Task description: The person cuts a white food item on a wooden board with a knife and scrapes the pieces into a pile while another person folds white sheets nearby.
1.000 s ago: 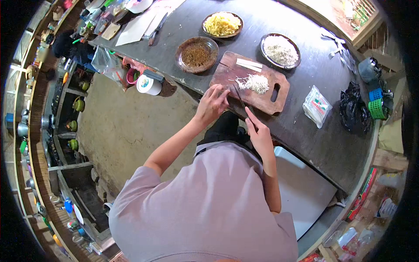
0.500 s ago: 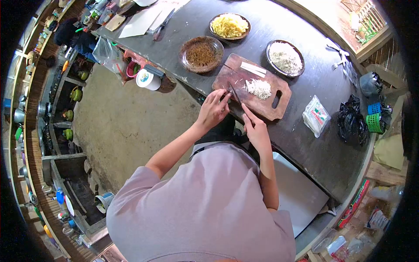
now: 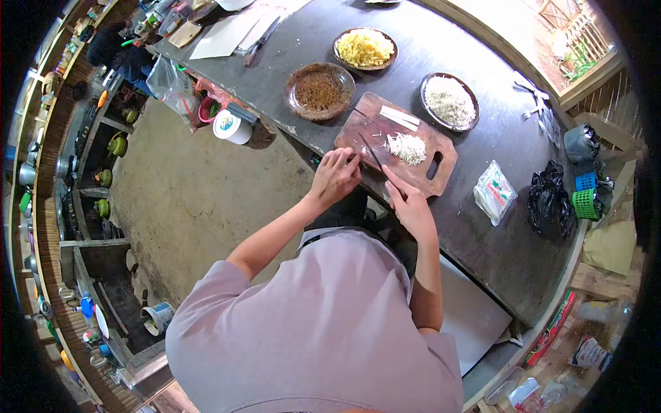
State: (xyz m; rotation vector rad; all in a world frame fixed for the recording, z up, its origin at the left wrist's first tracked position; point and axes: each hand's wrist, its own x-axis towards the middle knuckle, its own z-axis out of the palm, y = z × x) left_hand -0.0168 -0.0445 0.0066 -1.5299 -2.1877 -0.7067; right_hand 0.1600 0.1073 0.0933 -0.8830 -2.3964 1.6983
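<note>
A knife (image 3: 370, 151) is gripped in my right hand (image 3: 411, 208), its dark blade slanting over the near left part of the wooden cutting board (image 3: 358, 122). Beside the blade, my left hand (image 3: 335, 175) has its fingers bent together at the board's near edge. A small pale piece shows by those fingertips, too little to name. To the right of the blade lies a heap of thin white shreds (image 3: 407, 149). Two longer white strips (image 3: 399, 118) rest at the board's far side.
Around the board stand a brown plate of dark crumbs (image 3: 320, 91), a bowl of yellow pieces (image 3: 365, 48) and a bowl of whitish shreds (image 3: 449, 101). Rightward are a white plastic packet (image 3: 495, 193), a black bag (image 3: 551, 199) and forks (image 3: 533, 96). A white tub (image 3: 232, 128) stands left.
The whole view has shifted slightly. Both hands stay almost where they were at the board, with the knife still in my right hand.
</note>
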